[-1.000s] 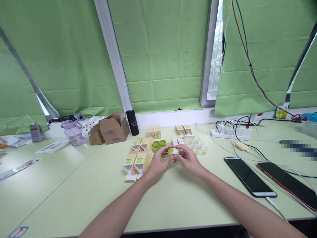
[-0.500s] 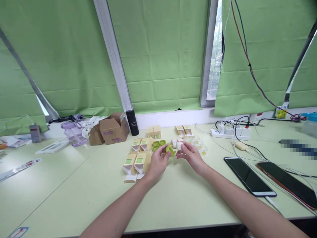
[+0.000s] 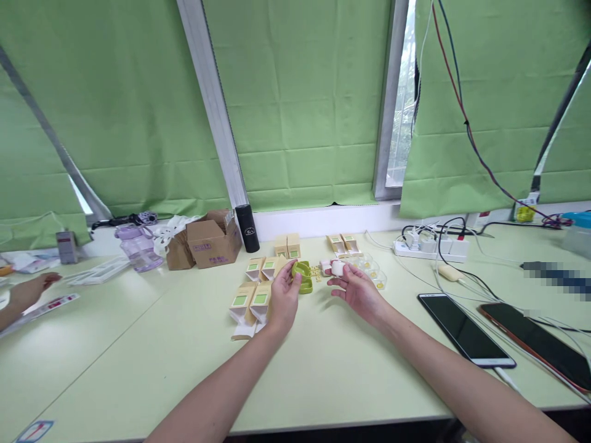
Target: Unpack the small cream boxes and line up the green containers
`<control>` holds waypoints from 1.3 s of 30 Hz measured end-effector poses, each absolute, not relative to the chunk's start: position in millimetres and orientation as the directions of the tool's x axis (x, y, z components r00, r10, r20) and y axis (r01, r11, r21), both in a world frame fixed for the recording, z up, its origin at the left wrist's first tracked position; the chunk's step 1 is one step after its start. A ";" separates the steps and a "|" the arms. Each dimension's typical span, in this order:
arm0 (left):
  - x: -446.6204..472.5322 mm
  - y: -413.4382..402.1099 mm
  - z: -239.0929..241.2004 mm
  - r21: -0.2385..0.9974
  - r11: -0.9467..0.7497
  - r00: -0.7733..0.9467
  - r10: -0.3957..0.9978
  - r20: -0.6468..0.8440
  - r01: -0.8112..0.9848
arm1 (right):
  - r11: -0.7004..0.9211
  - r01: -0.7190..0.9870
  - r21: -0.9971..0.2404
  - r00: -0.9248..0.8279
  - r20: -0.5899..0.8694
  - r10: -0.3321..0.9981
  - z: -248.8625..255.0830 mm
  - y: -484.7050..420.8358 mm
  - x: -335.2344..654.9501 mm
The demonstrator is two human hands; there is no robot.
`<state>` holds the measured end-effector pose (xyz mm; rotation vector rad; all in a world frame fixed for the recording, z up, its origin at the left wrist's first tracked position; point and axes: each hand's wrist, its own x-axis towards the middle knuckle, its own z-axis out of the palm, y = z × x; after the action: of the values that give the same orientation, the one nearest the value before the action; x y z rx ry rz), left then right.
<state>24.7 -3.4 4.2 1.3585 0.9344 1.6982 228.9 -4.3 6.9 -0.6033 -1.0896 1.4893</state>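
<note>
My left hand (image 3: pixel 285 298) pinches a small green open-topped case (image 3: pixel 301 269) between thumb and fingers, tilted above another green case (image 3: pixel 306 287) on the table. A small white rounded piece (image 3: pixel 338 267) is gripped in the fingertips of my right hand (image 3: pixel 359 290); its exact kind is unclear. Just left of that piece lies a pinkish-white piece (image 3: pixel 325 267). Tiny yellow parts (image 3: pixel 316 274) sit between my hands. Clear cups with yellow centres (image 3: pixel 379 281) stand behind my right hand. Several small kraft boxes with windows (image 3: pixel 260 299) are beside my left hand.
Further back are more kraft boxes (image 3: pixel 344 245), a black bottle (image 3: pixel 247 229), a cardboard carton (image 3: pixel 213 243) and a purple jug (image 3: pixel 139 247). A power strip (image 3: pixel 431 248), cables and two phones (image 3: pixel 465 329) occupy the right. Another person's hand (image 3: pixel 30 292) reaches in at left.
My left hand has moved left with the green case, away from my right hand. The right hand keeps the white piece almost in place. Another person's hand has appeared at far left.
</note>
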 end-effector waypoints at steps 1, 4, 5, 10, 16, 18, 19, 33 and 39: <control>24.9 -3.7 4.6 0.886 -0.450 -0.155 0.889 0.431 -0.114 | 0.070 -0.475 -0.877 -0.229 0.200 0.953 7.8 -4.6 229.5; 25.8 -6.3 6.8 0.887 -0.451 -0.153 0.887 0.435 -0.095 | 0.091 -0.475 -0.875 -0.188 0.203 0.961 9.9 -4.8 231.0; 26.1 -7.5 7.6 0.888 -0.452 -0.151 0.887 0.436 -0.089 | 0.101 -0.478 -0.872 -0.170 0.205 0.964 10.4 -4.6 231.4; 27.0 -11.5 9.4 0.892 -0.448 -0.146 0.888 0.436 -0.065 | 0.175 -0.463 -0.869 -0.107 0.251 0.962 11.7 -3.3 231.5; 27.8 -12.4 9.6 0.886 -0.457 -0.148 0.884 0.444 -0.074 | 0.295 -0.342 -0.892 -0.036 0.326 0.945 8.7 3.2 230.9; 28.1 -13.0 9.9 0.884 -0.461 -0.141 0.883 0.448 -0.082 | 0.367 -0.233 -0.901 0.007 0.376 0.927 7.1 8.1 231.9; 28.2 -13.5 10.0 0.883 -0.461 -0.136 0.884 0.448 -0.085 | 0.406 -0.165 -0.899 0.034 0.407 0.913 6.2 11.0 232.6; 26.6 -17.5 10.9 0.878 -0.478 -0.116 0.872 0.475 -0.003 | 0.545 0.812 -0.209 -0.358 0.558 0.748 -2.3 34.6 222.1; 26.8 -17.8 12.1 0.879 -0.477 -0.126 0.872 0.473 0.004 | 0.518 0.855 -0.038 -0.428 0.513 0.744 -7.0 34.9 217.7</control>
<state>26.8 -17.8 12.1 1.4826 1.0040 1.6793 217.7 34.9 -7.0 -1.3056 -2.2897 -0.3142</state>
